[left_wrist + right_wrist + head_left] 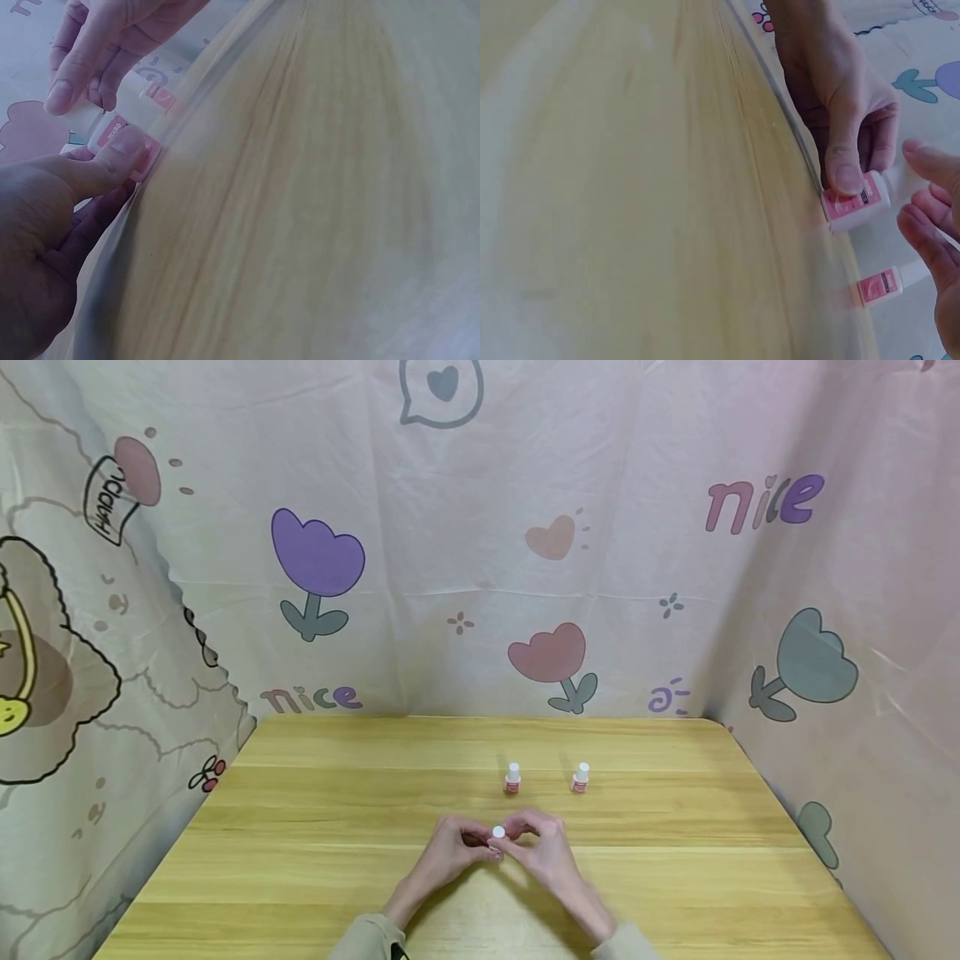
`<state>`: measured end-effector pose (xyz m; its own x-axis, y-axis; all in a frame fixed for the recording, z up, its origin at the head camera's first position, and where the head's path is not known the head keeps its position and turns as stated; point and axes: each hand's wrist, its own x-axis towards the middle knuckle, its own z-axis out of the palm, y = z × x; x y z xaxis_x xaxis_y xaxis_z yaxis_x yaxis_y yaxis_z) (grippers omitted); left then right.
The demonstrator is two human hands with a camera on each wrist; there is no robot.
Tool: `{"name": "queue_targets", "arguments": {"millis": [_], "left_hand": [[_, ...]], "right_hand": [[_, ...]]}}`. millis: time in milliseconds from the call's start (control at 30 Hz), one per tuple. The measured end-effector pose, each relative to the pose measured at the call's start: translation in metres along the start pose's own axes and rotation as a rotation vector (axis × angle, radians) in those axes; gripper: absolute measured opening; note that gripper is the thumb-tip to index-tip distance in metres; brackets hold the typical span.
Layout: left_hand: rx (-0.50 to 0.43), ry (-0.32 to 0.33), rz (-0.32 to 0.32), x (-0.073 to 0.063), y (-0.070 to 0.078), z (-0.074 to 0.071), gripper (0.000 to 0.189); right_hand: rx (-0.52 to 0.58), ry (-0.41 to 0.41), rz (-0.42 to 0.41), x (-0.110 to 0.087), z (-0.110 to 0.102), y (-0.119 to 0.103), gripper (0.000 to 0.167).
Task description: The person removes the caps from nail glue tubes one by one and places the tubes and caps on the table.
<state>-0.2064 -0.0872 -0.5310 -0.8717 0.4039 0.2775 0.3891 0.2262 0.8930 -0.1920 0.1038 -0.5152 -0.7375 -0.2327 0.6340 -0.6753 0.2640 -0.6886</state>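
Note:
My left hand (pixel 450 852) pinches the body of a small white bottle (pixel 862 202) with a pink label, thumb on the label side. The bottle stands upright at the table's front middle, its white cap (pixel 498 832) on top. The thumb and fingers of my right hand (pixel 546 850) are curled round the cap; how firmly they touch it is hard to tell. In the left wrist view, the right hand (pixel 112 45) comes in from above, and the left hand (pixel 45 217) holds the label (pixel 111 129).
Two similar capped bottles stand upright behind the hands, one nearer the middle (pixel 513 779) and one to its right (pixel 581 778). They share a wood-grain table (pixel 315 810). A printed cloth (pixel 450 527) hangs at the back and both sides.

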Motion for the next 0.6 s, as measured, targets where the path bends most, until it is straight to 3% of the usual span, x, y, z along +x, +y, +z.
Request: {"name": "queue_targets", "arguments": {"millis": [167,467,600], "left_hand": [[-0.014,-0.005,-0.004,0.000,0.002,-0.001,0.015],[-0.019,-0.011,-0.013,0.000,0.002,-0.002,0.015],[-0.016,-0.010,-0.011,-0.001,0.001,-0.001,0.015]], "right_hand": [[-0.029,0.017,0.012,0.001,0.002,-0.002,0.019],[-0.037,0.017,-0.068,0.003,0.003,-0.002,0.018],[-0.012,-0.018,-0.058,0.008,-0.003,-0.022,0.017]]}}
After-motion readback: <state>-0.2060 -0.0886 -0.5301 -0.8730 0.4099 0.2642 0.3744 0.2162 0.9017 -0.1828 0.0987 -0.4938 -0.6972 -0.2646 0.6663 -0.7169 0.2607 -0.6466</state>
